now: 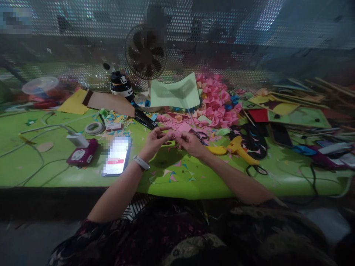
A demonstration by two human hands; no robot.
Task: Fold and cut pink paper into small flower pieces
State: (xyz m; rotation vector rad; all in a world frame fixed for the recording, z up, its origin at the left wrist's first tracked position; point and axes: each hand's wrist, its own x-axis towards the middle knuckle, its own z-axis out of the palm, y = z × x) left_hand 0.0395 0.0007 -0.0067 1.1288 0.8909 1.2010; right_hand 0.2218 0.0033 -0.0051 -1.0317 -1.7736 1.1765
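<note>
Above the middle of the green table (166, 188), my left hand (156, 141) and my right hand (192, 144) meet at the fingertips. Both are closed on a small piece of pink paper (174, 134), partly hidden by the fingers. A white band (141, 163) is round my left wrist. Just behind my hands lie pink paper scraps (180, 123). Dark scissor handles (202, 136) show beside my right hand. A black stapler-like tool (145, 119) rests beyond my left hand. Behind to the right rises a heap of folded pink paper pieces (216, 98).
A lit phone (116, 157) and a purple power socket box (83, 153) with cables lie left. To the right sit a yellow glue gun (241, 149) and a dark phone (280, 135). A fan (145, 53) and a pale green sheet (174, 94) stand behind.
</note>
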